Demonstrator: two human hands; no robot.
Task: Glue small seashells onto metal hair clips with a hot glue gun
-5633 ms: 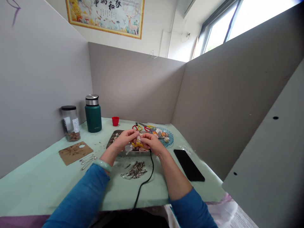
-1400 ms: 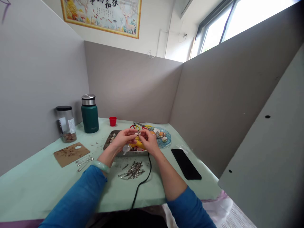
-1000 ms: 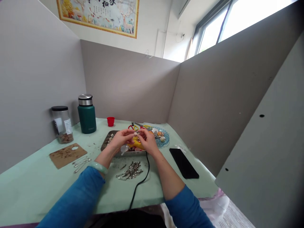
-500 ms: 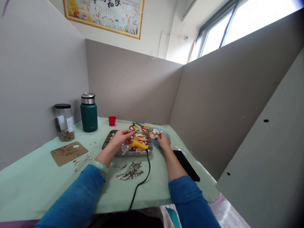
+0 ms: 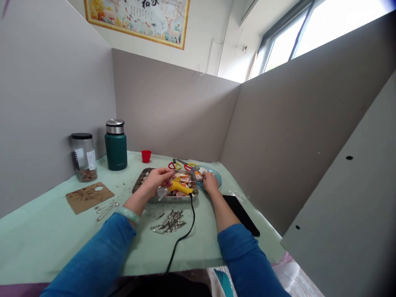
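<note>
Over the left part of a metal tray [image 5: 154,199] is my left hand [image 5: 159,180], its fingers pinched together; whatever they hold is too small to make out. The tray contains many small orange and white pieces. A yellow glue gun [image 5: 181,188] lies across it, its black cord running down to the front edge. My right hand [image 5: 210,182] is at a blue glass dish [image 5: 218,177], fingertips closed at an orange and white piece [image 5: 198,176]; the contact is partly hidden.
Metal clips [image 5: 170,222] are heaped before the tray, with larger pins [image 5: 107,208] and brown cardboard [image 5: 89,198] to the left. Behind stand a jar [image 5: 84,159], green flask [image 5: 116,146] and red cup [image 5: 146,156]. Scissors [image 5: 182,165] lie behind; a black slab [image 5: 241,214] lies right.
My right hand has moved slightly left and lower over the dish, with its fingertips now among the pieces. My left hand keeps nearly the same pose.
</note>
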